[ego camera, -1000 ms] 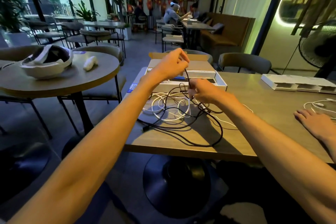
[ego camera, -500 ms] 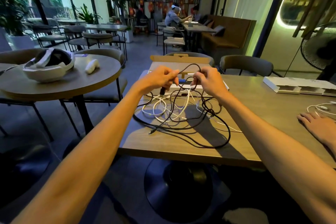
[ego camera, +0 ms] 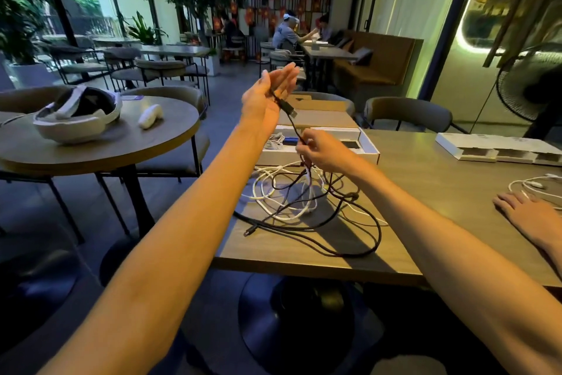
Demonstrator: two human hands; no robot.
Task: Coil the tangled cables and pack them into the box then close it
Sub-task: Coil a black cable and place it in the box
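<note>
Left hand: my left hand point(ego camera: 267, 94) is raised at the centre of the frame, palm turned up, its fingers point(ego camera: 287, 76) stretched apart and straight; the black cable point(ego camera: 349, 240) lies across the palm, loosely, with its plug point(ego camera: 288, 109) hanging just below the heel of the hand.
Right hand: my right hand point(ego camera: 322, 154) sits lower, right of centre, its fingers pinched together on the same black cable a little below the plug.
Black cable: from my right hand it drops into the tangle and sweeps in a wide loop over the counter point(ego camera: 425, 222) toward the near edge; one small end lies at the lower left of the pile.
White cable point(ego camera: 273, 195): coiled loosely on the counter under and through the black one, below my right hand.
Box point(ego camera: 369, 151): open, white inside, on the counter just behind the tangle, partly hidden by my hands; some white cord and a blue item lie in its left part.
Other hand point(ego camera: 523, 210): another person's hand rests flat on the counter at the right edge of the frame, beside another white cable.
Round table point(ego camera: 152, 143): at the left, carrying a white headset point(ego camera: 76, 116) and a white controller point(ego camera: 150, 115).
</note>
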